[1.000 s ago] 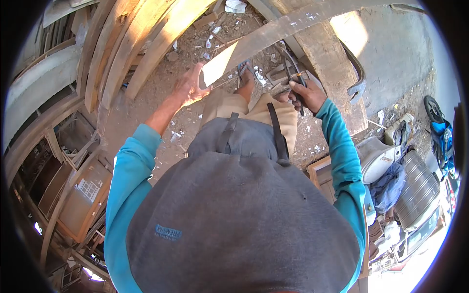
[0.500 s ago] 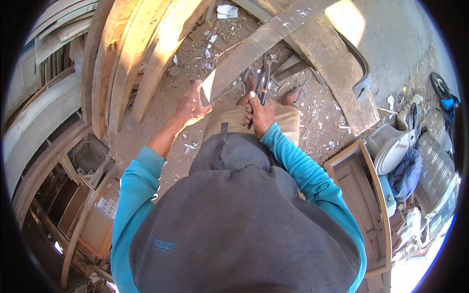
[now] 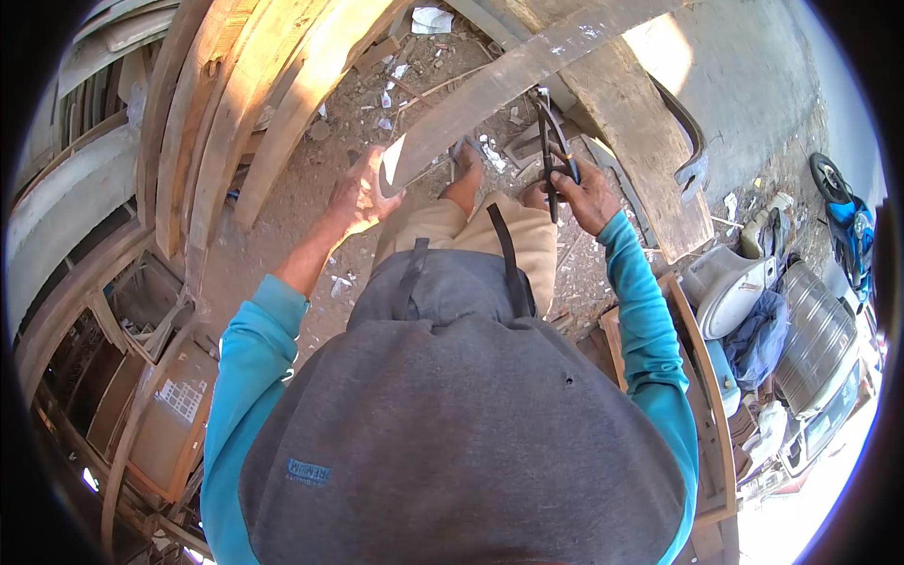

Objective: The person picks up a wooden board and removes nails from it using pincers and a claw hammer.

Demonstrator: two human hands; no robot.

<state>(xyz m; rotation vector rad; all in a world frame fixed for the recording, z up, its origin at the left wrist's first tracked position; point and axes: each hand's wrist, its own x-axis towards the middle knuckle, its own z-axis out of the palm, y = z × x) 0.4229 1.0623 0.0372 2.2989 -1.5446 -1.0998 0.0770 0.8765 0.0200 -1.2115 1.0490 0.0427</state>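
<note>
My left hand (image 3: 363, 195) is closed around the near end of a long, weathered wooden plank (image 3: 490, 94), which slants away to the upper right. In my right hand (image 3: 590, 196) is a pair of long-handled pliers (image 3: 547, 141) with dark handles. The pliers' head points up toward the plank's lower edge, and whether it touches the wood I cannot tell. My fingers hide part of the handles.
A wide board (image 3: 617, 113) runs under the plank, with a curved dark piece (image 3: 695, 141) beside it. Curved timbers (image 3: 273, 104) stand at left. A framed wooden panel (image 3: 711, 424), a white toilet bowl (image 3: 725, 287) and a metal drum (image 3: 815, 330) are at right. Scraps litter the dirt floor.
My right hand has moved right, away from my lap, carrying the pliers, whose handles now look farther apart. My left hand keeps its grip on the plank end. One foot has shifted.
</note>
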